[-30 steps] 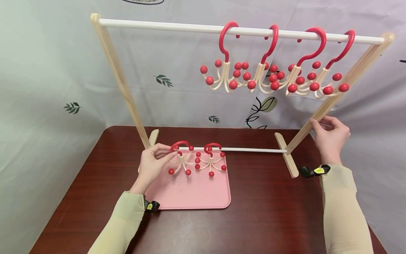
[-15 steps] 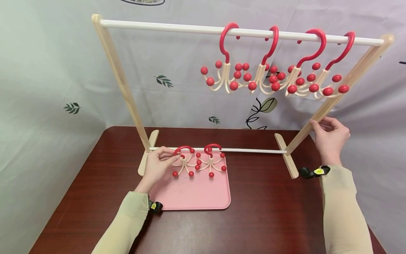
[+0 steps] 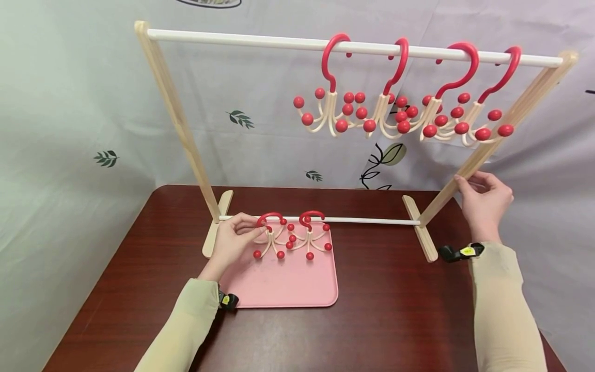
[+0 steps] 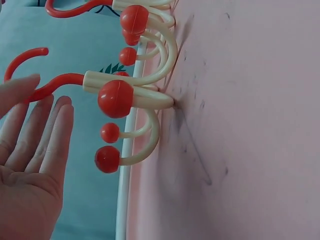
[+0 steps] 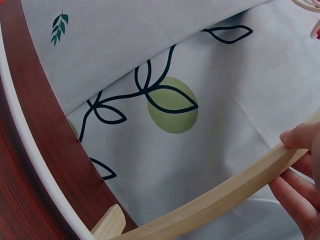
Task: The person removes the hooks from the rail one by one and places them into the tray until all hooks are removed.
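Observation:
My left hand [image 3: 232, 240] pinches the red hook of a multi-prong hanger [image 3: 271, 235] between thumb and fingers. This hanger has cream prongs tipped with red balls; in the left wrist view its hook [image 4: 60, 82] lies against the thumb and its base is at the pink tray [image 3: 288, 284]. Beside it on the tray stands a second hanger [image 3: 310, 235] of the same kind. My right hand [image 3: 485, 199] grips the right wooden post [image 3: 446, 199] of a rack, thumb in front; the right wrist view shows the fingers round the post [image 5: 240, 192].
Several more such hangers [image 3: 382, 108] hang from the right half of the rack's white top rod [image 3: 241, 40]. A lower white rod [image 3: 372, 220] runs behind the tray. The left post [image 3: 178, 121] stands on a wooden foot. A patterned cloth [image 3: 260, 150] hangs behind the dark table [image 3: 381, 299].
My left hand has shifted slightly right with the hanger it pinches, bringing it closer to the second one. The right hand stays on the post.

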`<state>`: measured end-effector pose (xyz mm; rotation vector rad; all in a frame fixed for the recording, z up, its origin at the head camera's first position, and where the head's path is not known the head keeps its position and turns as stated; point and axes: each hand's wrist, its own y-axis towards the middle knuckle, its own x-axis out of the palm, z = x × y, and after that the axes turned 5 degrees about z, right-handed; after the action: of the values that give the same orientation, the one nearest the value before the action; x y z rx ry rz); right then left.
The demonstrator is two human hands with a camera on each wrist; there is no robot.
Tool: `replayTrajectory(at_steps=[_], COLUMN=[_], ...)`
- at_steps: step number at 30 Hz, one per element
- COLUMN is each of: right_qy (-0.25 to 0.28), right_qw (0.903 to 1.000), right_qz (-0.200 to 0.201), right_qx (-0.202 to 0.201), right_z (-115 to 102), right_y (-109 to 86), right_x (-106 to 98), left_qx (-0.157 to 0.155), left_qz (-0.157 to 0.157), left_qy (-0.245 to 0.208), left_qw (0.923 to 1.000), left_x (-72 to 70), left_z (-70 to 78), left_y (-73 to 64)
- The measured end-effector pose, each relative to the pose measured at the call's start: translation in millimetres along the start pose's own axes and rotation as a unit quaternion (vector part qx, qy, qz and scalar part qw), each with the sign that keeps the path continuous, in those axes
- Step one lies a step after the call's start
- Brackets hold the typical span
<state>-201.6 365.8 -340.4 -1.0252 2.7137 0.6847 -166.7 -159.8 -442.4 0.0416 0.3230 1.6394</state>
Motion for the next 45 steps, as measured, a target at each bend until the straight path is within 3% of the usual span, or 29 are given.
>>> replayTrajectory(at_steps=[3,7,10,13,18,30,37,45], right_qy=[0.004,0.006,0.005,0.004,0.002,0.000,-0.001,0.004], right_qw=[1.0000,1.0000,1.0000,1.0000,1.0000,1.0000,1.0000,1.0000], right_qz=[0.000,-0.001,-0.002,-0.003,-0.002,-0.002,-0.006,-0.005], right_qx=[0.000,0.002,0.002,0.004,0.005,0.000,-0.004,0.002], right_z=[-0.1,-0.6,-1.0,-0.6,0.2,0.7,-0.3,-0.5], right_y=[0.2,0.8,0.9,0.7,0.6,0.6,0.8,0.2], right_x=[0.0,-0.1,0.2,0.3,-0.2,-0.2,-0.6,-1.0], left_qx=[0.008,0.022,0.060,0.099,0.140,0.234,0.257,0.235], left_qz=[-0.012,-0.013,-0.003,0.013,0.037,0.051,0.058,0.067], left_qy=[-0.001,-0.003,-0.010,-0.011,-0.017,-0.084,-0.091,-0.080], left_qw=[0.9999,0.9997,0.9982,0.9949,0.9893,0.9673,0.9604,0.9664], left_x=[-1.0,-1.7,-1.5,0.1,5.4,21.5,28.5,38.5], left_z=[4.0,35.8,62.8,79.3,114.1,205.8,246.1,269.5], left_y=[-0.2,-2.7,-1.5,1.6,4.8,37.7,56.7,74.6])
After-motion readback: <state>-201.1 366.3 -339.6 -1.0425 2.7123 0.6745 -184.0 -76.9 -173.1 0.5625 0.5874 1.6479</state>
